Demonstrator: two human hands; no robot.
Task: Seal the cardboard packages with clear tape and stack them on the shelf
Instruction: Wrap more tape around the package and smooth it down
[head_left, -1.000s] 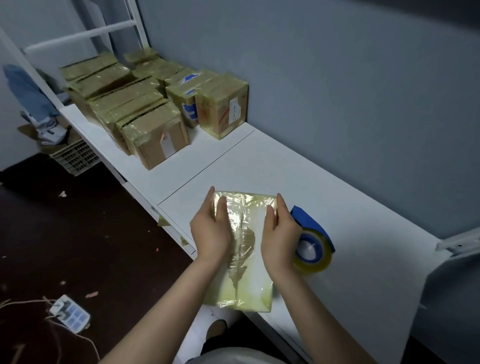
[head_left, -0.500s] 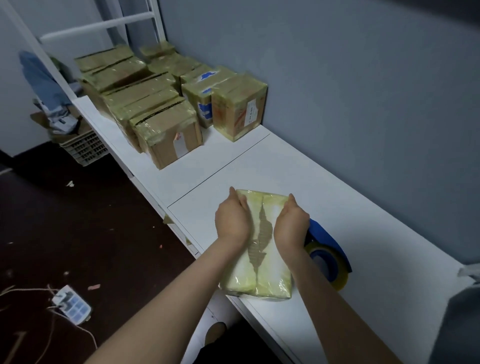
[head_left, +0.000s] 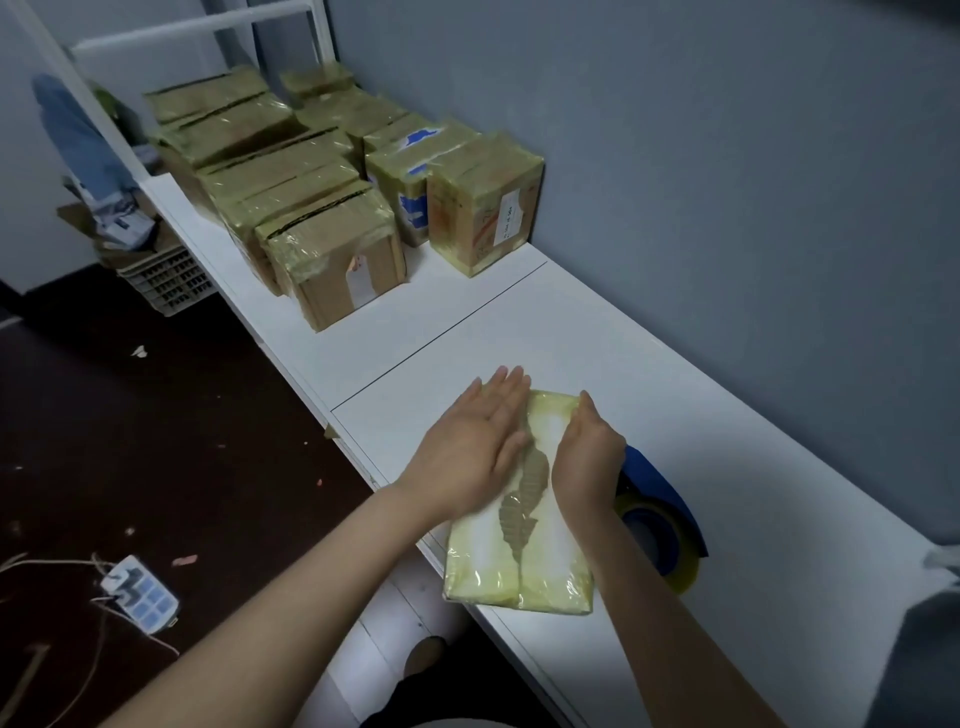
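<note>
A flat cardboard package (head_left: 524, 551), wrapped in yellowish clear tape, lies on the white shelf top (head_left: 753, 499) near its front edge. My left hand (head_left: 470, 449) lies flat with straight fingers on the package's left far part. My right hand (head_left: 587, 457) rests on the right far edge with its fingers bent down over that edge. A roll of clear tape on a blue dispenser (head_left: 657, 525) sits just right of the package, partly hidden by my right forearm.
Several taped cardboard boxes (head_left: 337, 260) stand in rows at the far left of the shelf, against the grey wall (head_left: 727, 156). A white frame post (head_left: 322, 31) rises behind them. On the dark floor lie a power strip (head_left: 140, 592) and a crate (head_left: 166, 278).
The view has shifted slightly. My left hand has opened out flat and slid toward the package's far edge; my right hand stays on the right far edge.
</note>
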